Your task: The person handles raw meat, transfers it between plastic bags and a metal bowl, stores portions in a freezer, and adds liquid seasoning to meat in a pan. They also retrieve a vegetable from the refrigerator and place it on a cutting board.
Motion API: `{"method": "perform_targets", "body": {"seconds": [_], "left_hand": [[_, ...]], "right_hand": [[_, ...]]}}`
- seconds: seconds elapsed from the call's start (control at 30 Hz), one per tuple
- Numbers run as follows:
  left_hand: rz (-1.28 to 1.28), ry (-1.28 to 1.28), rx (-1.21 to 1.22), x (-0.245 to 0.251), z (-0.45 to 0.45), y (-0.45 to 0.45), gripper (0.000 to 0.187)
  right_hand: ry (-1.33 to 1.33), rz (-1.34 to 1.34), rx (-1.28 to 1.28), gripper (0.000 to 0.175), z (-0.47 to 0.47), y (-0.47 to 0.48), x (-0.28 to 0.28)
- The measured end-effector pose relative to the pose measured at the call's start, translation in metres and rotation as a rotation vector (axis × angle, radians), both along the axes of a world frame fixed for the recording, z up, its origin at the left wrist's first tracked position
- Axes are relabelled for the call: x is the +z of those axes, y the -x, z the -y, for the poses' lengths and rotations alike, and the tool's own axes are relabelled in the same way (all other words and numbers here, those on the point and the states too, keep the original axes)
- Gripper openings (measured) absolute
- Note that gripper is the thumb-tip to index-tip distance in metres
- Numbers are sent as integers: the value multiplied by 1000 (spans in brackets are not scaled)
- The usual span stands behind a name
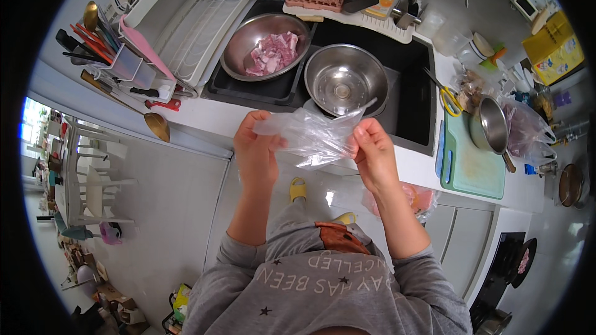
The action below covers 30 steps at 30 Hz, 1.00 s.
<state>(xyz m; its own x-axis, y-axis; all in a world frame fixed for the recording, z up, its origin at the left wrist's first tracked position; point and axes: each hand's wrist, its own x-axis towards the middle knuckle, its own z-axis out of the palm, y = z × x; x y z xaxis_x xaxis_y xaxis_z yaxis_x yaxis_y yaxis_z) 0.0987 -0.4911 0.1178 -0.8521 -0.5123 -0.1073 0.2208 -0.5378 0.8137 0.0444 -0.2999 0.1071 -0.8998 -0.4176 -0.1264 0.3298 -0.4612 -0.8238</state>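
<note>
A crumpled sheet of thin clear plastic (316, 137), a bag or a disposable glove, is stretched between my hands in front of the sink. My left hand (258, 146) pinches its left end, and my right hand (375, 149) grips the right end between thumb and fingers. Just beyond the plastic, a steel basin (347, 72) with a bare, shiny bottom sits over the black sink (409, 102). To its left, a second steel bowl (233, 56) holds cut raw meat (274, 53) and stands tilted on a black tray (260, 95).
Yellow-handled scissors (449, 101), a green cutting board (475, 172) and a steel pot (489, 123) lie right of the sink. A dish rack (205, 32), a utensil holder (132, 65) and a brass ladle (157, 125) are on the left. A plastic bag (421, 200) hangs below the counter's edge.
</note>
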Motion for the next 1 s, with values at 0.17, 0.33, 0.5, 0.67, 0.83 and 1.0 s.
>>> {"method": "perform_targets", "body": {"seconds": [0.17, 0.33, 0.5, 0.67, 0.83, 1.0], "left_hand": [[141, 287, 100, 7, 23, 12, 15], [100, 1034, 357, -11, 49, 22, 18], [146, 1369, 527, -16, 74, 28, 30], [234, 1224, 519, -21, 123, 21, 35], [329, 342, 143, -24, 144, 8, 28], [189, 406, -17, -30, 158, -15, 38]], "right_hand": [[-493, -401, 9, 34, 40, 6, 18], [-787, -471, -329, 27, 68, 50, 7], [-1003, -771, -700, 19, 80, 78, 1], [-913, -544, -509, 17, 58, 106, 0], [96, 433, 6, 27, 74, 106, 25], [34, 287, 167, 16, 92, 122, 20]]}}
